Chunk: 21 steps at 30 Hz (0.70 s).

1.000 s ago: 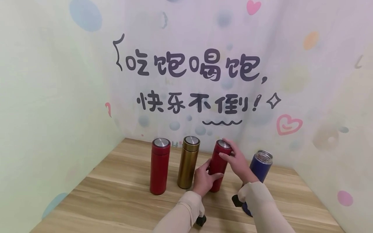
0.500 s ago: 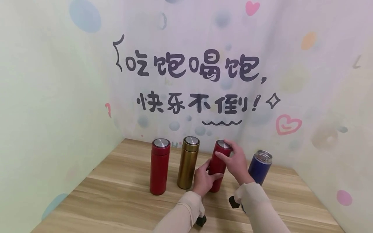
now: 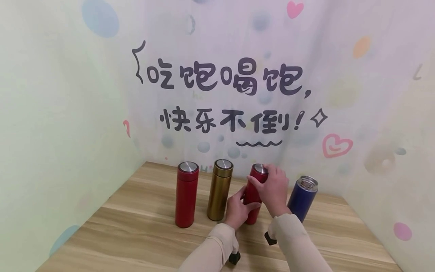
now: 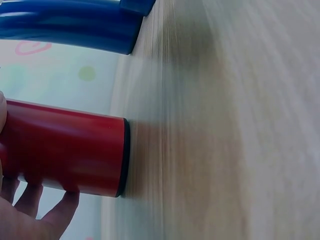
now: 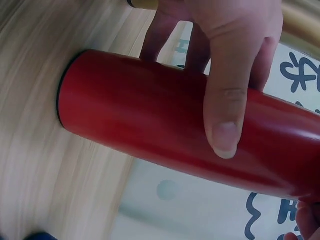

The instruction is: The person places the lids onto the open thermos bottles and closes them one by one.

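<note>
A red thermos (image 3: 251, 194) stands upright on the table, its steel-topped lid on. Low on its body my left hand (image 3: 236, 209) grips it, and the right wrist view shows the thumb (image 5: 227, 110) across the front and the fingers behind. My right hand (image 3: 276, 189) holds the same thermos at the lid, thumb on the left side and fingers at the right rim. In the left wrist view the red thermos (image 4: 65, 150) has its base close to the tabletop. Just right of my right hand is a lidless blue thermos (image 3: 304, 196), its steel mouth showing.
A gold thermos (image 3: 219, 194) stands close left of my left hand, and another red thermos (image 3: 185, 200) farther left, both lidded. A blue piece (image 4: 137, 6) lies at the foot of the blue thermos. The printed backdrop (image 3: 224, 37) rises behind the wood table (image 3: 136, 223).
My right hand has turned around the red thermos's lid, its thumb moving to the left side and its wrist swinging left. The left hand and the other thermoses stay put.
</note>
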Tool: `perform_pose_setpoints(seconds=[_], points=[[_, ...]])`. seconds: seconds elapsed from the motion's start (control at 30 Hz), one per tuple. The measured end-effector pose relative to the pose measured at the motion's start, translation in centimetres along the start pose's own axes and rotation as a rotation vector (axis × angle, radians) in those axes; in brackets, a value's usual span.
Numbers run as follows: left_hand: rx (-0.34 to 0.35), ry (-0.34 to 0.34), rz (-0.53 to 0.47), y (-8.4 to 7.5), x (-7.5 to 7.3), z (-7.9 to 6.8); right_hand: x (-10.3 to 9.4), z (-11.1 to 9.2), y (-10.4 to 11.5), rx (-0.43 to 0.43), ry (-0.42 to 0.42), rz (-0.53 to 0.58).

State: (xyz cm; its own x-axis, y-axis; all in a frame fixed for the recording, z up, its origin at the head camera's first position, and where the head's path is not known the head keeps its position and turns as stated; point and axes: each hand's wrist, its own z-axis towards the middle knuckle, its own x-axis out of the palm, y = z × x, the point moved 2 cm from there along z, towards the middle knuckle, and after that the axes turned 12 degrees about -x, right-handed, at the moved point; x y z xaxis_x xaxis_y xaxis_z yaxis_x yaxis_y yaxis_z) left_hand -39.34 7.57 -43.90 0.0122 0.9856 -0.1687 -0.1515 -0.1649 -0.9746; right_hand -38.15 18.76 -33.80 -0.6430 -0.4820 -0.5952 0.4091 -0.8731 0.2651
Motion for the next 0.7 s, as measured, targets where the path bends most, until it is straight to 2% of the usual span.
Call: perform_pose_setpoints(seconds=[0.1, 0.27, 0.4, 0.57, 0.7], points=[[-0.005, -0.003, 0.003, 0.0, 0.0, 0.0, -0.1, 0.2, -0.3, 0.026, 0.065, 0.117], [0.021, -0.008, 0.015, -0.1, 0.0, 0.1, -0.4, 0.7, -1.6, 0.098, 0.248, 0.528], [0.038, -0.007, 0.004, -0.1, -0.1, 0.1, -1.2, 1.0, -2.4, 0.145, 0.382, 0.742], [0.036, 0.008, -0.014, -0.1, 0.0, 0.0, -1.7, 1.0, -3.1, 0.164, 0.446, 0.785], [0.036, 0.006, -0.013, -0.2, -0.1, -0.1, -1.7, 0.9, -3.0, 0.174, 0.421, 0.710]])
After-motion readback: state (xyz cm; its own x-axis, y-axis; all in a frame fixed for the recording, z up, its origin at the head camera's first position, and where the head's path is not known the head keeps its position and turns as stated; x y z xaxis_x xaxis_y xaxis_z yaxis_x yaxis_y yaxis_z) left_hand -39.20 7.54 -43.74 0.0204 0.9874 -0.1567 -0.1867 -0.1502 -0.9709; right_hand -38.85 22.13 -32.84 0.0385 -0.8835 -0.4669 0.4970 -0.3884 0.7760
